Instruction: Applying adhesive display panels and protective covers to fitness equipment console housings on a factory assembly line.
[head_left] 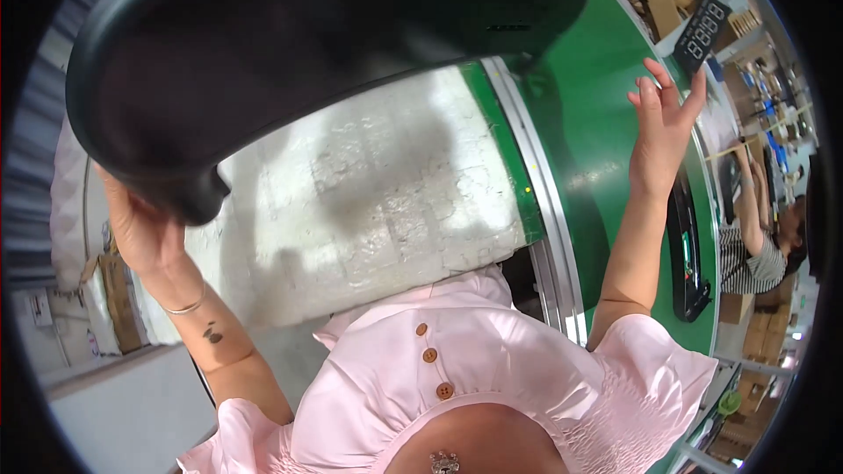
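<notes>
"What did the left hand (151,233) have?"

"It was gripping a large black curved shell (290,44) by its lower-left end. Part of the fingers lay hidden behind the rim, so I couldn't see the whole grasp."

"And where was the shell?"

"Across the upper left and upper centre of the frame, raised over a white padded mat (378,175), with its top cut off by the frame. It covered the mat's far part, and its face was too dark to make out in detail."

"The right hand (663,140)?"

"Open, fingers loosely bent, at the upper right above the green desk (597,158). A fingertip met the outline of a small dark display panel (702,33); I couldn't tell whether they touched."

"Any writing?"

"The panel bore large, pale segmented digits, with smaller marks that were blurred. On the shell, near its right end, sat a short row of tiny marks or slots (509,28), too small to tell which."

"Anything else partly lost?"

"A long black part (689,250) lay at the desk's right side, partly behind the right forearm. Beyond it, a person in a striped top (752,261) was squeezed by the lens at the right edge."
</notes>
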### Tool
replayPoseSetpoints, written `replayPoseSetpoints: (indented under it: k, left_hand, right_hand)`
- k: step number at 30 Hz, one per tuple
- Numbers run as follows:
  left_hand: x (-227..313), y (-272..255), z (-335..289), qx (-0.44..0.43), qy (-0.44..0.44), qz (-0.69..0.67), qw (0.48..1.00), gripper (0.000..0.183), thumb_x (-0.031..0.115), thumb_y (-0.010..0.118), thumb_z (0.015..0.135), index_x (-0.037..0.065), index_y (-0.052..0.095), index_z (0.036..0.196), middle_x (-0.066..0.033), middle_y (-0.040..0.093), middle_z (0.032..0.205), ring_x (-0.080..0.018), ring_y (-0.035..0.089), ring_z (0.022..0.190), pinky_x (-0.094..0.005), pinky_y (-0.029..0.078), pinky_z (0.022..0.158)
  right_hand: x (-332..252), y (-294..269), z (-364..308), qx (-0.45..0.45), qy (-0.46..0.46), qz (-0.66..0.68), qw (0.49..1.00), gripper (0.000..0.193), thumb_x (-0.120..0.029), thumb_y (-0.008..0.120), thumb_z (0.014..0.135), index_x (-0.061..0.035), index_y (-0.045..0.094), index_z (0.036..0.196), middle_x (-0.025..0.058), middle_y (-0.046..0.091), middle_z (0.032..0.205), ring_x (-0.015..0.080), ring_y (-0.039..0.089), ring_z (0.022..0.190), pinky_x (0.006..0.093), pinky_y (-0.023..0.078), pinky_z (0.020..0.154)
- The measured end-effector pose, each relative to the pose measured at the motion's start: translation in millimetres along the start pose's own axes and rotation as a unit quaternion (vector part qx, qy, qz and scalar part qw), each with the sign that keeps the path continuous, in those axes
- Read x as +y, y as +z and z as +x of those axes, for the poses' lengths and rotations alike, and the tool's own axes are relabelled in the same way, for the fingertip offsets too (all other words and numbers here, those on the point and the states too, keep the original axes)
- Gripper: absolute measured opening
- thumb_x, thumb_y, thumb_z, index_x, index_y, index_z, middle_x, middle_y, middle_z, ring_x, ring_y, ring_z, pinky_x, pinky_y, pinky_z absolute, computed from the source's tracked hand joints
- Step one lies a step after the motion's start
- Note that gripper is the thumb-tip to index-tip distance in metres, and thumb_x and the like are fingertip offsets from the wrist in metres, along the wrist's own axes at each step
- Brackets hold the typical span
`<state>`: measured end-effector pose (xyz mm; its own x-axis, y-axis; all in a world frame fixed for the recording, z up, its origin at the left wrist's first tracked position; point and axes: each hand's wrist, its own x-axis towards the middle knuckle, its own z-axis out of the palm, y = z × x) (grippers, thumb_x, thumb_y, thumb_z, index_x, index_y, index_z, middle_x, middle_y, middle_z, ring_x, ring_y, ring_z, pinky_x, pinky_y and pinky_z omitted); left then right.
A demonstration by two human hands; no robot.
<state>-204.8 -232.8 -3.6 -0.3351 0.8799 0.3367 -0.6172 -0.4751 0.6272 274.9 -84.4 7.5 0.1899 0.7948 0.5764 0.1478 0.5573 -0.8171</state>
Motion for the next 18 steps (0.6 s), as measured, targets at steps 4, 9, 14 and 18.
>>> replayPoseSetpoints:
  k: [4, 9, 14, 18]
  left_hand:
    - [23, -78, -88, 0.234, -0.099, 0.005, 0.967, 0.034, 0.02, 0.047, 0.098, -0.002, 0.053, 0.123, -0.0148, 0.057, 0.126, -0.0274, 0.056, 0.114, -0.0422, 0.046, 0.1]
    - [32, -95, -161, 0.423, -0.155, 0.042, 0.892, 0.033, 0.021, 0.053, 0.097, -0.001, 0.057, 0.121, -0.0117, 0.063, 0.117, -0.0225, 0.062, 0.104, -0.0334, 0.052, 0.091]
    - [56, -99, -153, 0.41, -0.158, 0.586, 0.682, 0.035, 0.027, 0.052, 0.098, 0.005, 0.059, 0.125, -0.0059, 0.062, 0.119, -0.0117, 0.056, 0.112, -0.0293, 0.043, 0.095]
    - [34, -49, -101, 0.275, 0.002, 0.75, 0.602, 0.044, 0.029, 0.053, 0.095, 0.004, 0.053, 0.131, -0.0108, 0.053, 0.134, -0.0202, 0.048, 0.125, -0.0327, 0.034, 0.104]
  right_hand:
    - [16, 32, -4, 0.001, -0.002, -0.013, 1.0, 0.058, -0.01, 0.064, 0.09, -0.005, 0.035, 0.14, 0.0072, 0.052, 0.117, 0.0114, 0.052, 0.097, 0.0261, 0.046, 0.084]
    - [27, 74, -16, -0.085, 0.083, 0.058, 0.991, 0.043, -0.009, 0.057, 0.094, -0.0007, 0.042, 0.134, 0.0118, 0.052, 0.123, 0.0171, 0.052, 0.109, 0.0322, 0.043, 0.095]
    - [62, 107, -35, -0.168, 0.234, 0.235, 0.928, 0.024, -0.007, 0.06, 0.092, -0.0027, 0.058, 0.115, 0.0038, 0.062, 0.105, 0.0129, 0.058, 0.1, 0.0304, 0.046, 0.092]
    - [68, 116, -37, -0.156, 0.295, 0.264, 0.905, 0.019, -0.009, 0.057, 0.093, -0.0034, 0.059, 0.112, 0.0042, 0.063, 0.106, 0.0137, 0.058, 0.1, 0.0312, 0.046, 0.092]
